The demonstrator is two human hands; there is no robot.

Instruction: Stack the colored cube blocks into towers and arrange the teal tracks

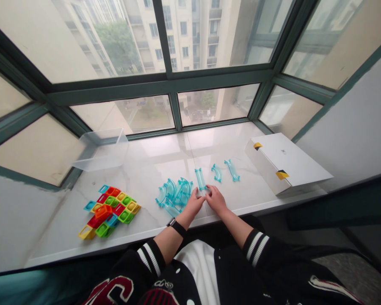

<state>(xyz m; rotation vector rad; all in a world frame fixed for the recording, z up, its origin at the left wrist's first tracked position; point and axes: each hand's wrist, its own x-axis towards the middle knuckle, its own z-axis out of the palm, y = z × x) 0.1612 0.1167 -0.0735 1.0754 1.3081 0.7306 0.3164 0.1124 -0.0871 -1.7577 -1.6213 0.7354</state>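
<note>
My left hand (194, 204) and my right hand (216, 200) meet at the near end of a straight, translucent blue toy track piece (200, 178) lying on the white marble-look sill. The fingers of both hands are closed about that end, and they partly hide it. Just left of my left hand lies a pile of similar blue track pieces (175, 194), some curved. To the right of the straight piece are a short curved piece (216, 173) and a longer blue piece (232, 170), set apart from each other.
Colourful square blocks (111, 209) in red, yellow, green, blue and orange are heaped at the left. A clear plastic bin (103, 150) stands behind them. On the right is a white box (288, 161) with yellow-and-black tabs. Green-framed windows (158, 89) border the back of the sill.
</note>
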